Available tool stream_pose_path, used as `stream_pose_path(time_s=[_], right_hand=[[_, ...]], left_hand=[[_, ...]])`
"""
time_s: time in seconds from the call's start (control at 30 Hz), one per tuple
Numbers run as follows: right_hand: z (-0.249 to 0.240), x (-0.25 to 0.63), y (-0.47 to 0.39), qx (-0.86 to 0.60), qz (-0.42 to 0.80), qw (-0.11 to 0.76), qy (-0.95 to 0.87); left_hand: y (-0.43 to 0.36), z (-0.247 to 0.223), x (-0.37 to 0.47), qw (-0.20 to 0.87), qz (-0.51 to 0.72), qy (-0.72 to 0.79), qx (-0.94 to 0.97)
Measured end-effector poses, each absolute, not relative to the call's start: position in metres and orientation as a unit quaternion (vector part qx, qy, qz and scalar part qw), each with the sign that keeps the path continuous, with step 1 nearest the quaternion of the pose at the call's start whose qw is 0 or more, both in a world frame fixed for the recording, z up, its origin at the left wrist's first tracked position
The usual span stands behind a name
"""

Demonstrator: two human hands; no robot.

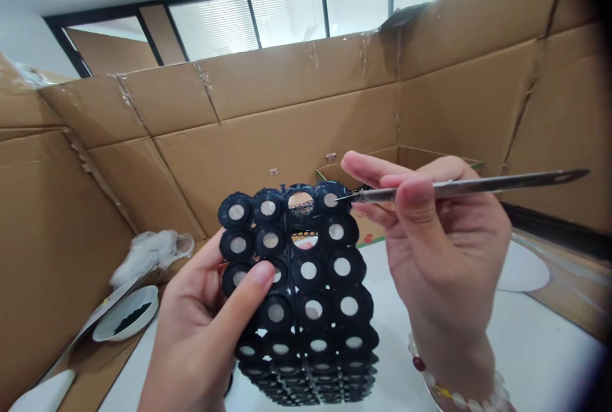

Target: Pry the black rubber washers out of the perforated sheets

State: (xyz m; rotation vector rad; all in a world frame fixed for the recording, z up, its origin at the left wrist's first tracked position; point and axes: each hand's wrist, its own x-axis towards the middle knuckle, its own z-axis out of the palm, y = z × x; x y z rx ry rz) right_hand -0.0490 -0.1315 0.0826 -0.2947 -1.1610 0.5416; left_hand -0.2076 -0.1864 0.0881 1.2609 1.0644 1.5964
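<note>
My left hand (pixel 205 316) is closed around the left side of a black box-like lattice (pixel 295 291) made of joined rings, its thumb pressed on the front face. Most of the rings show a pale round disc in their middle. Two rings in the upper part stand open, and mesh shows through them. My right hand (pixel 440 240) pinches a slim metal tool (pixel 482 185) with a fine pointed tip, held almost level. The tip lies at the disc of the top right ring; whether it touches cannot be made out.
Tall cardboard walls (pixel 296 125) enclose the white tabletop (pixel 396 361). On the left stand a white bowl (pixel 102 330) with dark bits inside and a crumpled clear plastic bag (pixel 150 251). Behind my right hand is an open cardboard box (pixel 421 158); a white round piece (pixel 526 268) lies at the right.
</note>
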Motion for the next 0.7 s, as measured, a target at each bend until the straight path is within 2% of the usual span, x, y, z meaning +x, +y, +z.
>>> stream_pose_path(time_s=[0.33, 0.57, 0.7], right_hand=[[0.087, -0.050, -0.135, -0.151, 0.251, 0.795, -0.531], [0.085, -0.046, -0.117, -0.195, 0.139, 0.856, -0.458], [0.082, -0.046, -0.102, -0.185, 0.205, 0.857, -0.434]], left_hand=[[-0.188, 0.101, -0.202, 0.371, 0.655, 0.439, 0.490], [-0.191, 0.101, -0.204, 0.340, 0.659, 0.449, 0.499], [-0.192, 0.101, -0.202, 0.312, 0.684, 0.462, 0.471]])
